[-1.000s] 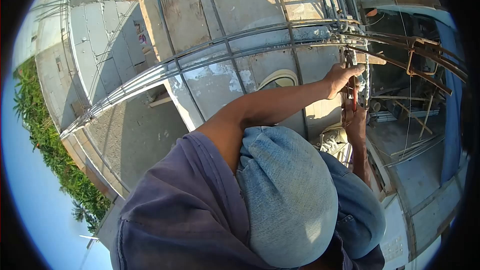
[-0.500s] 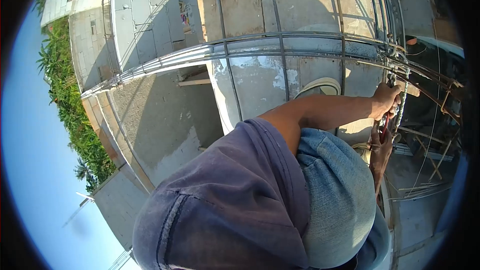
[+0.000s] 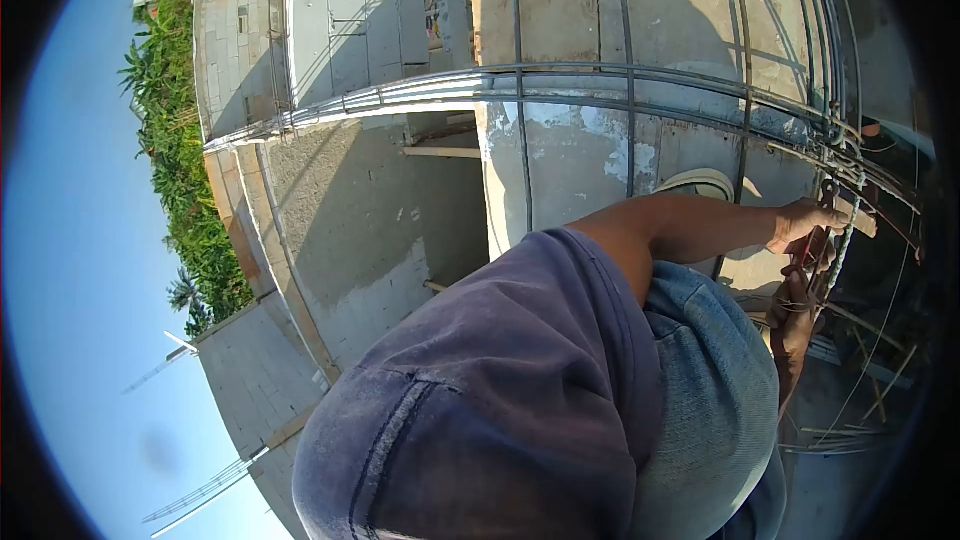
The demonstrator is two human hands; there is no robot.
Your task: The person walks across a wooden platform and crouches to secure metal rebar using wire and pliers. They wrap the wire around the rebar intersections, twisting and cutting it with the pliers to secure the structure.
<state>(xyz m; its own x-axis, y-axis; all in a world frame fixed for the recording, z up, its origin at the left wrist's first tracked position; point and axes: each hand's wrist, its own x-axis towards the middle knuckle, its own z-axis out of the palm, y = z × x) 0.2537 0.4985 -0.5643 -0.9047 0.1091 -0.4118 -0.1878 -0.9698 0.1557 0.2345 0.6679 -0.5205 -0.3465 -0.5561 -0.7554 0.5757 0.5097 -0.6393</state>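
Observation:
My left hand reaches out at right on a bare forearm and is closed beside the vertical reinforcing bars. What its fingers pinch is partly hidden. Just below it, my right hand is closed around red-handled pliers; part of the tool lies behind my left hand. Thin wire strands show near the right hand. A light twisted rope runs down past both hands. Above them, several steel bars cross and meet at a corner joint.
A horizontal rebar cage crosses in front of concrete-stained panels. My shoe rests beyond my forearm, and my denim knee is between my arms. At right, the ground lies far below, with timber pieces. Trees stand at left.
My view has shifted, so the scene sits farther right and slightly lower. My hands stay at the same corner joint, with the red handles now showing more clearly between them.

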